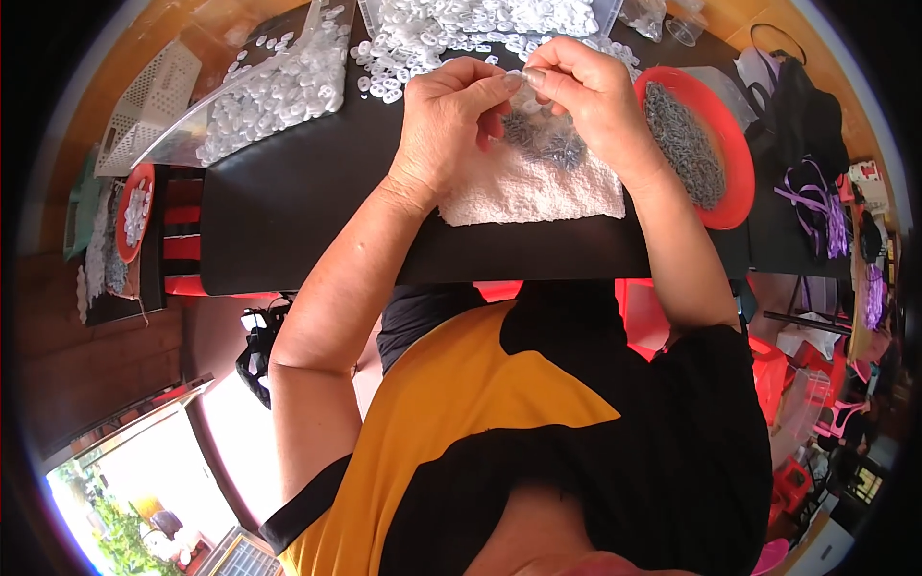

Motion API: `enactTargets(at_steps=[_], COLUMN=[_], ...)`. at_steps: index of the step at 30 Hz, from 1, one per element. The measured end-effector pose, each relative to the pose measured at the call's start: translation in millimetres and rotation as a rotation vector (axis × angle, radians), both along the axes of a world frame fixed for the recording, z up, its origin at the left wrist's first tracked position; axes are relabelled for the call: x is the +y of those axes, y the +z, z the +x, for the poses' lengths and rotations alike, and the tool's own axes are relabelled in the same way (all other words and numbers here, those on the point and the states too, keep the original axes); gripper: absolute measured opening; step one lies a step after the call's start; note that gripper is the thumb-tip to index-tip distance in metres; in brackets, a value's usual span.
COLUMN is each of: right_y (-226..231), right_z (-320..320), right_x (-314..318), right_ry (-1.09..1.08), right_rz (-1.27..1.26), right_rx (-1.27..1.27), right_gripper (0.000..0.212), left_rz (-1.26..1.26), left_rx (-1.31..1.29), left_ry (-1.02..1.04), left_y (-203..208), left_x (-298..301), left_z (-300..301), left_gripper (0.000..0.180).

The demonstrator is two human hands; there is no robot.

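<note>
The black desk [288,221] runs beneath both grips and out to either side, carrying nearly everything within arm's reach. Left of the left grip [437,125] and well apart from it, a clear bin [178,144] lies tilted with its load of white pieces [264,120], a slant that probably helps them slide toward the person. Beyond the grips, a clear tub [608,17] stands with more of the same, some spilled onto the desk on the near side. Just right of the right grip [588,101] sits a red dish [738,182] filled with small grey parts [684,144], likely set there so that hand can reach them with little travel. Below and between the grips lies a pale towel [528,204]; its soft nap presumably stops small things from rolling. On it, close under the fingers, rests a little grey heap [562,152], perhaps a handy portion. Smallest is a tiny pale piece [520,81] where the fingertips meet: both grips are narrowed to thumb-and-finger pinches on it, apparently to steady it from two sides, though the fingers hide its shape.
</note>
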State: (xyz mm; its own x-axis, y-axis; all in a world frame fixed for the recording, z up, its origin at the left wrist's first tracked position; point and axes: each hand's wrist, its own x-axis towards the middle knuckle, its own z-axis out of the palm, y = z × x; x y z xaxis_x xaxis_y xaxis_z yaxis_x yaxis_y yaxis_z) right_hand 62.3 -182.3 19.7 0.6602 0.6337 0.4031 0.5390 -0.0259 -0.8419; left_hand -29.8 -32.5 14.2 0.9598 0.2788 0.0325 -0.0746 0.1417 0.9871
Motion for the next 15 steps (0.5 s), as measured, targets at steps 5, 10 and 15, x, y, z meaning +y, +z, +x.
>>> enactTargets(at_steps=[5, 10, 15], right_y=[-9, -3, -1], right_z=[-9, 12, 11], right_x=[9, 3, -9], right_ry=[-0.008, -0.006, -0.054], right_rz=[0.073, -0.084, -0.652], right_rx=[0.061, 0.012, -0.632], right_gripper=[0.005, 0.013, 0.011], left_rz=[-0.078, -0.122, -0.277], left_rx=[0.02, 0.065, 0.098], left_ry=[-0.019, 0.012, 0.112], left_y=[-4, -1, -9], left_x=[1, 1, 12], left_z=[-4, 2, 4], left_gripper=[0.014, 0.015, 0.013])
